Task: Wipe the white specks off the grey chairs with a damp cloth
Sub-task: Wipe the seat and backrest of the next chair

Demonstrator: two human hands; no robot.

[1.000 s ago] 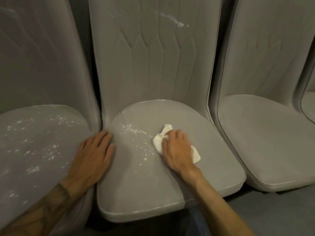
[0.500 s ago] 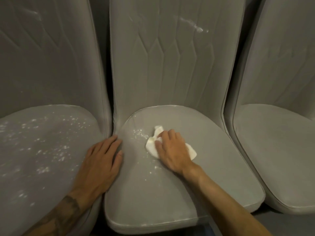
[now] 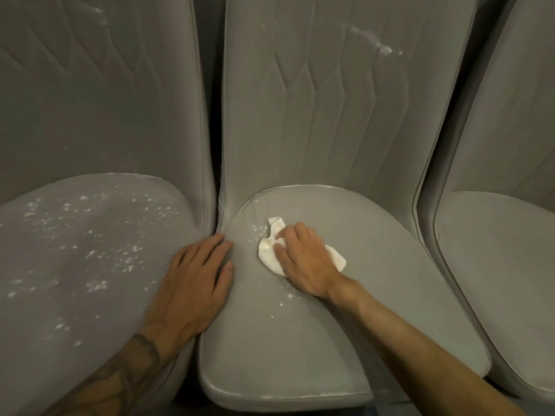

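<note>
cloth [image 3: 270,256] slid left, fewer specks [image 3: 257,230] showing

The middle chair [image 3: 330,325] is grey, its backrest stitched in a zigzag chevron pattern, with a white smear [image 3: 381,48] at one o'clock. The left chair [image 3: 90,115], the same grey with faint chevron stitching, carries scattered white specks [image 3: 96,285] at nine o'clock. The right chair [image 3: 495,250] is plain grey. The cloth [image 3: 268,253] is white, tinged pale yellow. A dark tattoo [image 3: 120,379] patterns the left forearm at seven o'clock.
</note>
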